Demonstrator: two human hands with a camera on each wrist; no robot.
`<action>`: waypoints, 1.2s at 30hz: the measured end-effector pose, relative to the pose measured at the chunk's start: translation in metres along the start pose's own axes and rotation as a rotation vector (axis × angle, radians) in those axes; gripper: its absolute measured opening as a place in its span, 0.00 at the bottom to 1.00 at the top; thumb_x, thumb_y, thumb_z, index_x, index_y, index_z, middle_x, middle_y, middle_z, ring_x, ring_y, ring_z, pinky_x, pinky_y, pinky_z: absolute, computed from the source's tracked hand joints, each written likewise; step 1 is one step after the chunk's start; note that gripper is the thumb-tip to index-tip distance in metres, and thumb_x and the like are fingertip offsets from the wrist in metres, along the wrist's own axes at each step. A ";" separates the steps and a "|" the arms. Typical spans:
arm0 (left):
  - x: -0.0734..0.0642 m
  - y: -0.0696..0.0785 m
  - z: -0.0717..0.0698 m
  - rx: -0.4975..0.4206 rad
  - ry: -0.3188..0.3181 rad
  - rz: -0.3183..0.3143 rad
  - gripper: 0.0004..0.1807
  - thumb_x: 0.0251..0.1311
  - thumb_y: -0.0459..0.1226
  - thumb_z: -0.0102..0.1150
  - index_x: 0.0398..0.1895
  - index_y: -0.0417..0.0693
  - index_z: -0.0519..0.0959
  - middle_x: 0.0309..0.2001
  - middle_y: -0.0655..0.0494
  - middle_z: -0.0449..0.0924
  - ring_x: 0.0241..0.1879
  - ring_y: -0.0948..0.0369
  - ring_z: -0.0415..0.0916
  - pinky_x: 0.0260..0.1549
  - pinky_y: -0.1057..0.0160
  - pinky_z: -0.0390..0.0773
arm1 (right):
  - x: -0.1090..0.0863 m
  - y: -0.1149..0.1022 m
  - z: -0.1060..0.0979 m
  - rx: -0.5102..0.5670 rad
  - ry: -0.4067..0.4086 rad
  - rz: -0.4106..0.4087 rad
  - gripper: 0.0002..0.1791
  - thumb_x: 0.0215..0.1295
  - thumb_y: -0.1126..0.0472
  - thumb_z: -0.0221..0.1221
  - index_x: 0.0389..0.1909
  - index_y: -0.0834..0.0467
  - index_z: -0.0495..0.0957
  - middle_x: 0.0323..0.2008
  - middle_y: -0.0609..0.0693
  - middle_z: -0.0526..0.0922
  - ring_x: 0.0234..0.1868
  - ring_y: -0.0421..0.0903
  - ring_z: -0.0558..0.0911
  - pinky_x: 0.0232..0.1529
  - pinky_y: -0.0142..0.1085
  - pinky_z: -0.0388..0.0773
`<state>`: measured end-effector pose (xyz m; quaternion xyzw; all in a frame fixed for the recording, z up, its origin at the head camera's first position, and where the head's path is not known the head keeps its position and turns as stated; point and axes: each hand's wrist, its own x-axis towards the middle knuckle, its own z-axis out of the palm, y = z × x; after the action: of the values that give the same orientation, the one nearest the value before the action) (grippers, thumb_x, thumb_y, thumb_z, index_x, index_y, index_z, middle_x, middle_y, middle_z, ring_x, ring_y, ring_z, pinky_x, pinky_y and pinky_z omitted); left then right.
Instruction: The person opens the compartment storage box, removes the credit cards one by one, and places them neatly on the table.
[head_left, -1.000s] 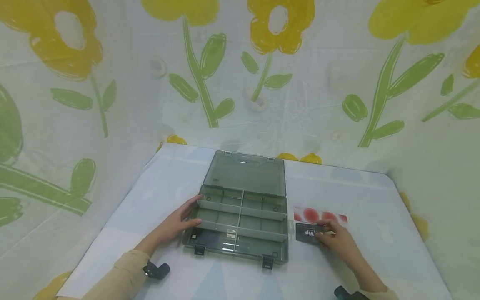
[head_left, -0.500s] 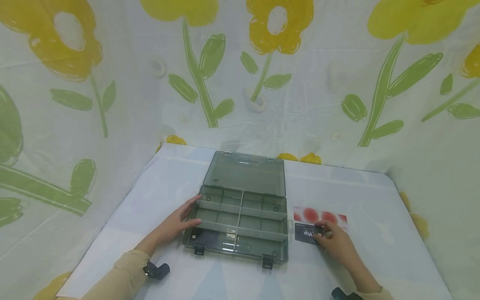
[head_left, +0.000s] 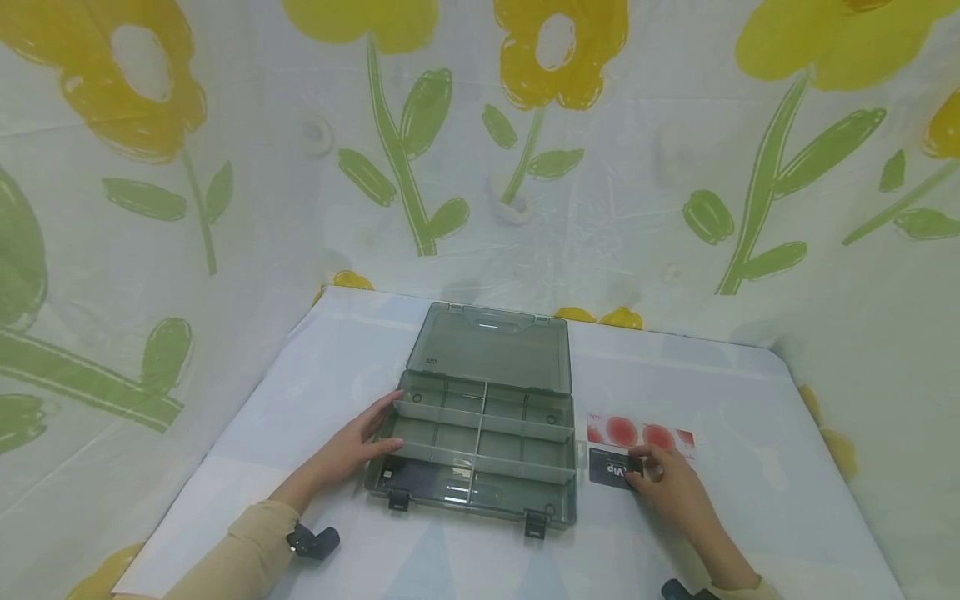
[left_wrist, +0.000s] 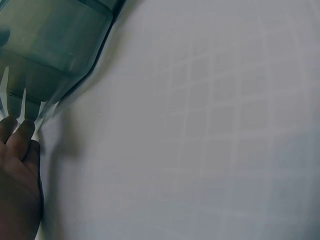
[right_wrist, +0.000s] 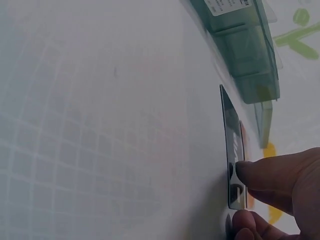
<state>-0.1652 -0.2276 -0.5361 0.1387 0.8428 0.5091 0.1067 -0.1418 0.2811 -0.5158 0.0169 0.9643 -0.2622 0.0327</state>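
Note:
My right hand (head_left: 675, 490) pinches a dark card marked "Vip" (head_left: 606, 468) by its right end, on or just over the table; I cannot tell whether it touches. The right wrist view shows the thumb (right_wrist: 267, 175) on the card's face (right_wrist: 230, 130). A see-through grey-green compartment box (head_left: 495, 350) lies with its lid laid back. Beside its left wall is my left hand (head_left: 347, 450), fingers extended, thumb near the front divider and index finger at the far left. Another dark card (head_left: 411, 475) lies in the front left compartment.
A red and white patterned card (head_left: 622, 430) lies behind the pinched card, partly covered by the right hand. Two dark latches (head_left: 535, 525) stick out at the box's front edge. A flowered curtain (head_left: 630, 200) hangs behind and beside the white table (head_left: 720, 383).
My right hand and the "Vip" card have shifted very slightly to the left and nearer to me. The left hand and the box have stayed where they were.

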 end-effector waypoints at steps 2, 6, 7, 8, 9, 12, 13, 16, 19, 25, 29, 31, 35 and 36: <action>0.000 0.000 0.000 0.000 0.001 0.002 0.43 0.68 0.44 0.64 0.82 0.60 0.53 0.81 0.42 0.44 0.77 0.38 0.46 0.75 0.40 0.51 | -0.001 0.000 0.000 -0.006 0.003 0.001 0.20 0.58 0.60 0.71 0.52 0.59 0.82 0.42 0.57 0.80 0.39 0.52 0.77 0.36 0.44 0.77; -0.001 0.001 0.000 0.001 0.002 -0.001 0.43 0.68 0.45 0.65 0.81 0.60 0.53 0.81 0.42 0.44 0.77 0.38 0.46 0.75 0.41 0.52 | -0.002 -0.001 -0.001 -0.001 0.004 0.009 0.20 0.60 0.60 0.71 0.53 0.59 0.82 0.43 0.58 0.80 0.38 0.51 0.77 0.36 0.43 0.77; -0.001 0.001 0.000 0.001 0.000 -0.002 0.43 0.68 0.45 0.64 0.82 0.60 0.53 0.81 0.42 0.44 0.78 0.38 0.46 0.75 0.41 0.51 | -0.002 -0.001 -0.001 0.000 0.004 0.010 0.20 0.60 0.60 0.71 0.53 0.59 0.82 0.43 0.58 0.80 0.38 0.51 0.77 0.35 0.42 0.77; -0.001 0.001 0.000 0.002 -0.002 -0.003 0.43 0.68 0.45 0.64 0.82 0.60 0.53 0.81 0.43 0.44 0.78 0.38 0.46 0.75 0.41 0.51 | -0.002 -0.001 -0.001 0.001 0.003 0.013 0.20 0.60 0.59 0.70 0.53 0.59 0.82 0.43 0.58 0.79 0.37 0.51 0.77 0.35 0.41 0.76; -0.001 0.001 0.000 0.001 -0.003 -0.004 0.43 0.68 0.45 0.64 0.82 0.61 0.53 0.81 0.43 0.44 0.78 0.38 0.45 0.75 0.40 0.51 | -0.002 -0.001 -0.001 0.003 0.003 0.014 0.20 0.60 0.59 0.70 0.53 0.59 0.82 0.43 0.58 0.79 0.37 0.51 0.77 0.34 0.41 0.76; -0.001 0.001 0.000 -0.004 -0.004 -0.005 0.43 0.68 0.45 0.64 0.82 0.61 0.53 0.82 0.43 0.44 0.78 0.38 0.45 0.75 0.40 0.51 | -0.002 -0.001 -0.001 0.006 0.007 0.010 0.20 0.61 0.60 0.70 0.53 0.59 0.82 0.43 0.58 0.80 0.37 0.50 0.77 0.35 0.41 0.77; -0.001 0.001 0.000 -0.004 -0.004 -0.004 0.43 0.69 0.45 0.64 0.82 0.61 0.53 0.82 0.43 0.44 0.78 0.38 0.45 0.75 0.41 0.51 | -0.002 -0.001 -0.002 0.008 0.009 0.007 0.19 0.61 0.60 0.70 0.53 0.59 0.82 0.43 0.57 0.80 0.37 0.50 0.78 0.35 0.41 0.77; -0.001 0.000 0.000 -0.007 -0.003 -0.001 0.43 0.69 0.45 0.64 0.82 0.60 0.53 0.81 0.42 0.43 0.78 0.38 0.45 0.75 0.41 0.50 | -0.002 -0.001 -0.002 0.019 0.016 -0.006 0.19 0.62 0.60 0.69 0.53 0.59 0.82 0.43 0.57 0.80 0.37 0.50 0.78 0.34 0.40 0.78; -0.001 0.000 0.000 -0.011 -0.004 0.002 0.43 0.69 0.44 0.64 0.82 0.60 0.53 0.81 0.42 0.43 0.78 0.38 0.45 0.75 0.41 0.50 | -0.002 -0.001 -0.003 0.036 0.018 -0.015 0.18 0.63 0.60 0.68 0.54 0.59 0.82 0.42 0.56 0.80 0.34 0.48 0.78 0.30 0.37 0.76; -0.001 0.000 0.000 -0.016 -0.006 0.003 0.43 0.69 0.44 0.64 0.82 0.60 0.53 0.82 0.42 0.43 0.78 0.38 0.44 0.75 0.40 0.50 | -0.003 -0.005 -0.005 0.061 0.018 -0.031 0.18 0.64 0.60 0.67 0.54 0.60 0.81 0.41 0.53 0.80 0.31 0.45 0.77 0.25 0.34 0.75; -0.001 0.000 0.000 -0.015 -0.008 0.001 0.43 0.69 0.44 0.64 0.82 0.60 0.53 0.82 0.42 0.43 0.78 0.38 0.44 0.75 0.40 0.50 | -0.004 -0.008 -0.006 0.065 0.015 -0.037 0.18 0.65 0.60 0.67 0.54 0.60 0.82 0.40 0.52 0.82 0.33 0.46 0.80 0.27 0.34 0.77; -0.001 0.000 0.000 -0.014 -0.008 0.000 0.43 0.69 0.45 0.64 0.82 0.60 0.53 0.82 0.42 0.43 0.78 0.38 0.44 0.75 0.40 0.50 | -0.004 -0.010 -0.007 0.080 0.009 -0.036 0.18 0.65 0.59 0.67 0.53 0.62 0.81 0.41 0.54 0.83 0.34 0.47 0.81 0.26 0.34 0.79; -0.001 -0.001 0.000 -0.014 -0.009 0.005 0.43 0.69 0.45 0.64 0.82 0.60 0.53 0.82 0.42 0.43 0.78 0.38 0.45 0.75 0.40 0.50 | -0.004 -0.016 -0.008 0.095 0.005 -0.031 0.17 0.66 0.59 0.66 0.53 0.62 0.81 0.41 0.53 0.83 0.34 0.46 0.81 0.25 0.33 0.78; -0.001 -0.001 0.000 -0.013 -0.009 0.006 0.43 0.69 0.44 0.64 0.82 0.60 0.53 0.82 0.42 0.43 0.78 0.38 0.45 0.75 0.40 0.50 | -0.004 -0.017 -0.009 0.099 0.007 -0.031 0.17 0.66 0.59 0.66 0.53 0.62 0.81 0.41 0.53 0.83 0.33 0.46 0.80 0.25 0.33 0.78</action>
<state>-0.1647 -0.2282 -0.5366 0.1426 0.8385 0.5143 0.1098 -0.1387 0.2705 -0.4992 0.0046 0.9505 -0.3098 0.0245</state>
